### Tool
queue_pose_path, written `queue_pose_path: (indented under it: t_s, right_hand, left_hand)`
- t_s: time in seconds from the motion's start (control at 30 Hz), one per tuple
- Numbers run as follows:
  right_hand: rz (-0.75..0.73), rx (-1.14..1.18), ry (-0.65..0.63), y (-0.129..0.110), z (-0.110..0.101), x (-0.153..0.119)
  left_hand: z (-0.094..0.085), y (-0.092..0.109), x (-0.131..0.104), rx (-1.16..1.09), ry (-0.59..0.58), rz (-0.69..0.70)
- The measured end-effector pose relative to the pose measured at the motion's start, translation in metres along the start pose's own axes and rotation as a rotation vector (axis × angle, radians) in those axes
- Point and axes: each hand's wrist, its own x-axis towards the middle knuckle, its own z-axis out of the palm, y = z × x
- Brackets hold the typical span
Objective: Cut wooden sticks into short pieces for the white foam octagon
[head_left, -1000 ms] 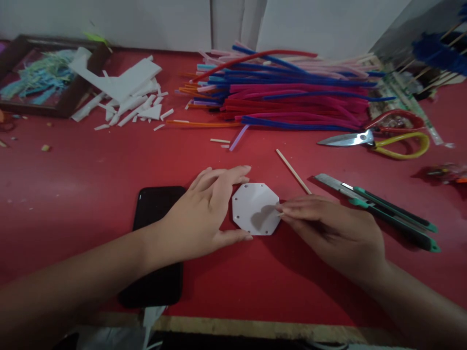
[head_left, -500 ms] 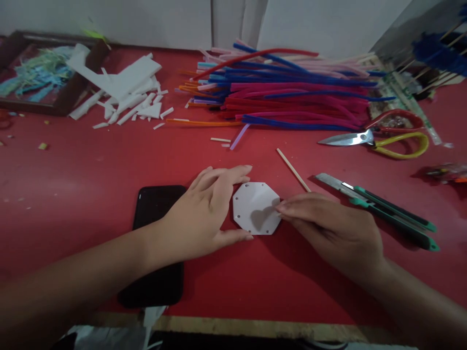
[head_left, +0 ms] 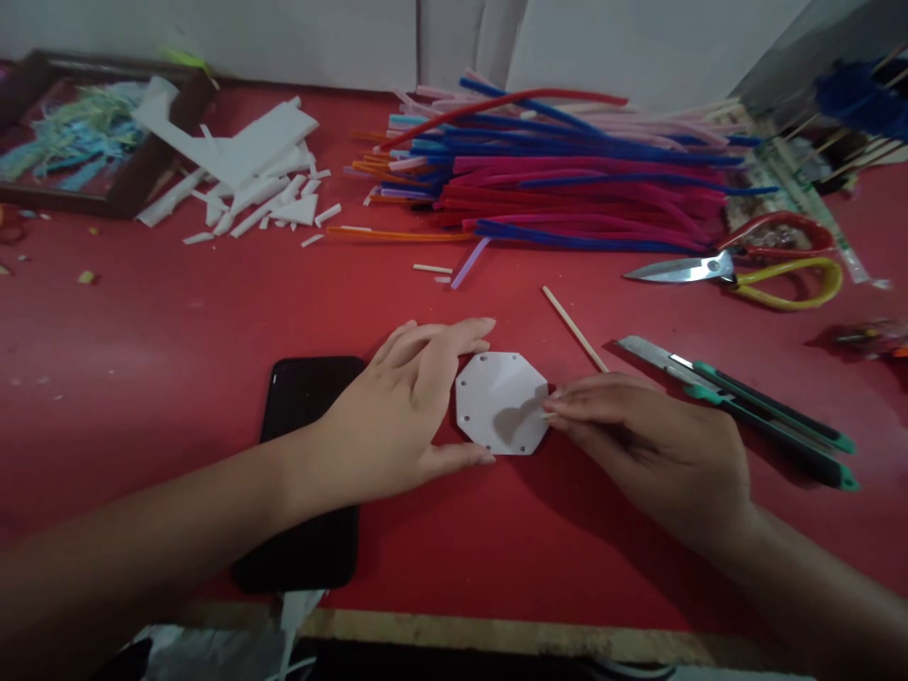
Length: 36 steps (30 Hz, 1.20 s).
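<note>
A white octagonal piece with small holes near its edges lies flat on the red table, in front of me. My left hand frames its left side, thumb by the lower edge and fingers stretched above, apart from each other. At the right edge, my right hand is closed in a pinch; what sits between its fingertips is too small to make out. A thin wooden stick runs down behind the right hand, its lower end hidden. Partly under my left forearm lies a black phone.
A green-and-black box cutter and scissors lie at the right. Pipe cleaners are piled at the back. White scraps lie beside a brown frame at the back left. The table's wooden edge runs along the front.
The whole view has shifted slightly, with things appearing a little farther right. Both hands keep nearly the same pose around the octagonal piece.
</note>
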Motion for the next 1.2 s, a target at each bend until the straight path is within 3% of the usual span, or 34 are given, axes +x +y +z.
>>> queue_pose_path:
  t_s: [0.57, 0.77, 1.2]
  right_hand:
    - [-0.030, -0.032, -0.044, 0.0009, 0.0000, 0.0032]
    - [-0.087, -0.062, 0.030, 0.0038, 0.0007, 0.0056]
    - [-0.038, -0.098, 0.001, 0.0029, 0.0004, 0.0049]
  left_hand:
    - [-0.0017, 0.0018, 0.0005, -0.001, -0.002, -0.009]
    - [-0.0014, 0.0015, 0.0000, -0.007, -0.001, -0.012]
    - [-0.0029, 0.0028, 0.0010, -0.017, -0.028, -0.032]
